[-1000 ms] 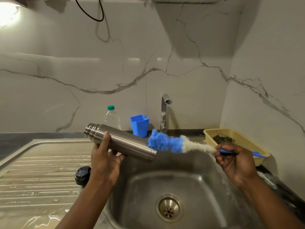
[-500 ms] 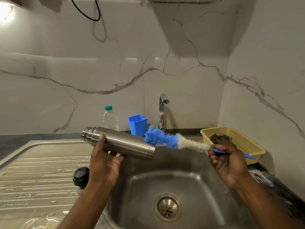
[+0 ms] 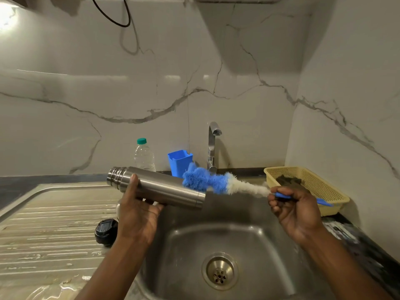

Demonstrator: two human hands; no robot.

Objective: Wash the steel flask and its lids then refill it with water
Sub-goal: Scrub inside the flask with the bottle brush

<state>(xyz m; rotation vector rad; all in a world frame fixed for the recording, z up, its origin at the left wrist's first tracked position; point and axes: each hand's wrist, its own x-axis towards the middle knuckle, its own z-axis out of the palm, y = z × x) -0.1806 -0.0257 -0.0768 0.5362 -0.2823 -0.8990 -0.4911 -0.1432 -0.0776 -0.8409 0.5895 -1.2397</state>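
Over the sink (image 3: 270, 245) for drips, our left hand (image 3: 138, 215) wrapped the steel flask (image 3: 164, 187), our right hand (image 3: 296, 211) gripping the brush (image 3: 207, 180) against it.

One flask (image 3: 168, 189), one brush (image 3: 204, 181) (one lid (image 3: 106, 231))

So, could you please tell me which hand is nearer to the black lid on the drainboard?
Left. The left hand, gripping the steel flask, is just right of the black lid; the right hand, holding the brush, is far across the sink.
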